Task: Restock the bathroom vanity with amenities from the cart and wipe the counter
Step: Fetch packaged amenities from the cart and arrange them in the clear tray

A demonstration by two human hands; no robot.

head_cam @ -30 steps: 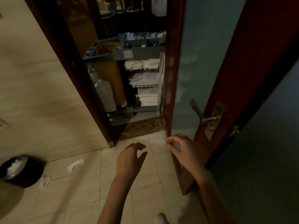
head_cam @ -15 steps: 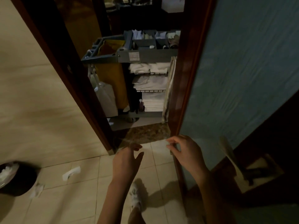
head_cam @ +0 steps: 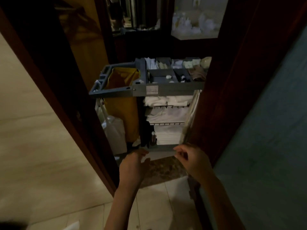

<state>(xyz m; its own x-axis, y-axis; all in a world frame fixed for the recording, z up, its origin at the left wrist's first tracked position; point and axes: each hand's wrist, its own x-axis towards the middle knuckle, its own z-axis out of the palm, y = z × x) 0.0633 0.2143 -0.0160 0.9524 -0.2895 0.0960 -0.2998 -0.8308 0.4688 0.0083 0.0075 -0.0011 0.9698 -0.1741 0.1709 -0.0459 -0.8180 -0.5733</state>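
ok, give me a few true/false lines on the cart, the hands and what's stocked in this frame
1. The left hand and right hand hold nothing. True.
2. The cart stands beyond the doorway. True.
3. The bag on the cart is blue. False: it is yellow.
4. The cart's shelves are bare. False: folded white towels fill them.

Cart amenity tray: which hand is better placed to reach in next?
Probably right. The right hand is empty and lines up below the amenity tray; the left hand, also empty, sits nearer the yellow bag side.
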